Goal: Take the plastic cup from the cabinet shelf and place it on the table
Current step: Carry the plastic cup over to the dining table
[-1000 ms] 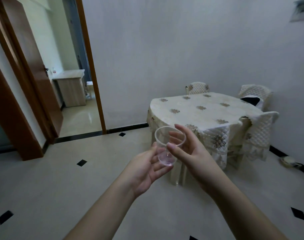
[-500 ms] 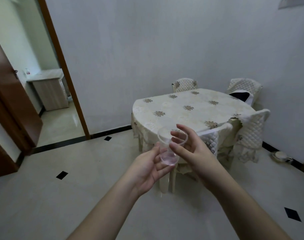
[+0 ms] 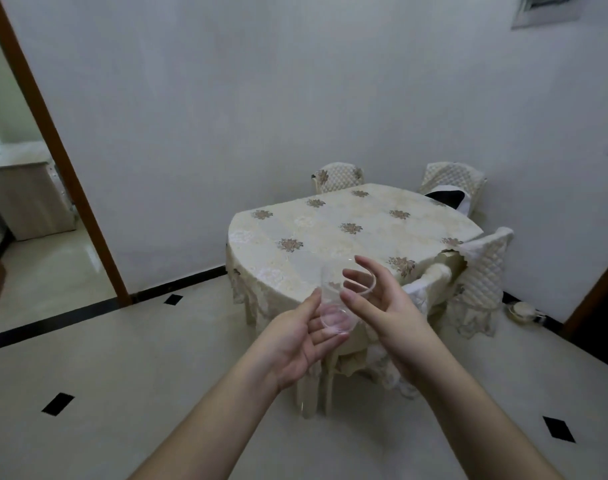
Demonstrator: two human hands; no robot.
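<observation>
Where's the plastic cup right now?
Head view, centre: the plastic cup is held between the left hand and right hand, before the table.

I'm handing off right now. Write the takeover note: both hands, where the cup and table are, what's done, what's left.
Left hand: fingers under the base of the clear plastic cup, supporting it.
Right hand: fingers at the cup's rim, steadying it.
Cup: held in the air between both hands, tilted, mouth up and to the right, in front of the near edge of the round table with the cream floral cloth; not on it.
Done: cup is off the shelf and carried close to the table.
Left: step closer, set the cup upright on the tabletop, let go.
</observation>
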